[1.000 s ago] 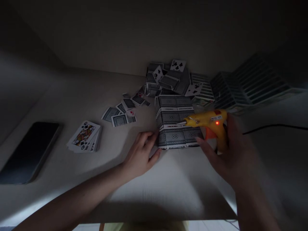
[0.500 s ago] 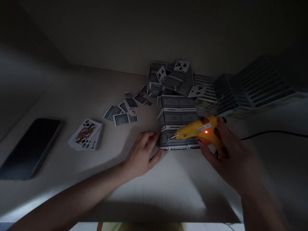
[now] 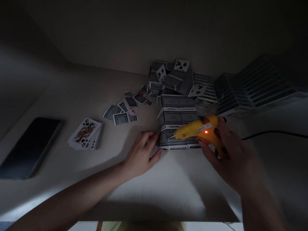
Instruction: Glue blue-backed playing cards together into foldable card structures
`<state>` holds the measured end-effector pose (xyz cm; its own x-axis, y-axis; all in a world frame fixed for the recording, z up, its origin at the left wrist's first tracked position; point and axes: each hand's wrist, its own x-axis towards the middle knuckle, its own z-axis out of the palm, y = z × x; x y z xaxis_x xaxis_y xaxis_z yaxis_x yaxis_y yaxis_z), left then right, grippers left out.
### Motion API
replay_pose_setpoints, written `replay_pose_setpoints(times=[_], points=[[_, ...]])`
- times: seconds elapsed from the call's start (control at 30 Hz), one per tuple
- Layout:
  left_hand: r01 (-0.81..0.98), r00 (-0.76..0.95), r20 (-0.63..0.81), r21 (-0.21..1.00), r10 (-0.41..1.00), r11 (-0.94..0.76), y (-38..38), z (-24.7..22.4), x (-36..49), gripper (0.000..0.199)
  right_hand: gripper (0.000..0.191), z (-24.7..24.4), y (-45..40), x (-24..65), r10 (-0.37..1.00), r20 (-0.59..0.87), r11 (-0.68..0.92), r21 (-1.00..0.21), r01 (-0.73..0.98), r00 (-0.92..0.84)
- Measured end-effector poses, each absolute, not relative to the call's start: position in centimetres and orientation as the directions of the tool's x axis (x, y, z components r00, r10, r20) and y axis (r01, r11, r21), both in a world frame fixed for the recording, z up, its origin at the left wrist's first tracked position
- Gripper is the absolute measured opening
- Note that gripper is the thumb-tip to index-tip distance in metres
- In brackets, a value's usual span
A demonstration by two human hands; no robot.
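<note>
A box-shaped block covered in playing cards (image 3: 171,118), dark patterned backs outward, stands on the table. My left hand (image 3: 143,154) is at its near left corner, thumb by the front edge and bent fingers against the left side. In my right hand (image 3: 237,162) is a yellow hot glue gun (image 3: 204,130) with a glowing red light. Its metal nozzle points left over the top of the block, near the left edge. Whether the tip touches the cards, or any glue is coming out, I cannot tell.
Behind the block is a heap of card pieces (image 3: 172,80). Loose cards (image 3: 121,118) lie left of it. A card stack (image 3: 85,134) and a phone (image 3: 30,147) are further left. Striped folded structures (image 3: 240,91) stand at right, near the gun's black cord (image 3: 269,132).
Almost nothing differs. The glue gun's nozzle has shifted very slightly left over the block, and the whole view has moved a touch. My left hand keeps its place.
</note>
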<state>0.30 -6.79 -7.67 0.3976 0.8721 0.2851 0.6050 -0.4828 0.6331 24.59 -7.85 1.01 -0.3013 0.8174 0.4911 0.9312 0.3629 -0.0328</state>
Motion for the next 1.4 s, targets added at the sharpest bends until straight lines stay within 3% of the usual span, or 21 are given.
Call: replay_pose_setpoints(times=[0.37,0.93,1.4], points=[[0.613,0.405,0.274,0.626,0.872,-0.481,-6.82,-7.71,0.28,0.049,0.079,1.64,-8.56,24.07,0.802,0.518,0.306,0.069,0.949,-0.296],[0.622,0.408,0.281,0.611,0.869,-0.489,-6.81,-7.85,0.28,0.049,0.076,1.85,-8.51,24.37,0.744,0.561,0.349,0.135,0.927,-0.362],[0.604,0.402,0.271,0.639,0.875,-0.476,-6.84,-7.83,0.27,0.05,0.077,1.68,-8.21,23.8,0.729,0.604,0.317,0.12,0.941,-0.322]])
